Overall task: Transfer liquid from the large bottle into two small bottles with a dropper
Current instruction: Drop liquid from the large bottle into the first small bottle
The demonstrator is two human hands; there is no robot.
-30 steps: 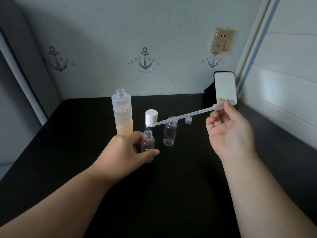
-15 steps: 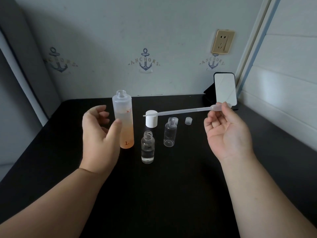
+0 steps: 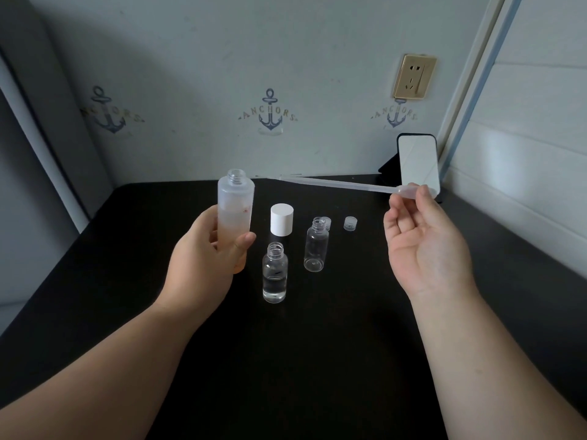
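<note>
My left hand point(image 3: 203, 265) grips the large frosted bottle point(image 3: 235, 204) round its lower half; it is uncapped, upright, with peach liquid in the lower part. My right hand point(image 3: 422, 242) pinches the bulb of a clear plastic dropper point(image 3: 336, 183), which lies almost level in the air, its tip pointing left and ending just right of the large bottle's neck. On the black table point(image 3: 317, 360) stand two small clear bottles without caps: the near one point(image 3: 275, 273) holds clear liquid, the far one point(image 3: 316, 244) looks empty.
A white cap point(image 3: 281, 219) stands behind the near small bottle. Two small clear caps point(image 3: 350, 223) lie behind the far bottle. A mirror-like phone on a stand point(image 3: 417, 160) leans at the back right corner. Walls close off the back and right.
My left hand let go of the near small bottle, moved left and took hold of the large bottle. The dropper's tip rose and swung left towards the large bottle's mouth.
</note>
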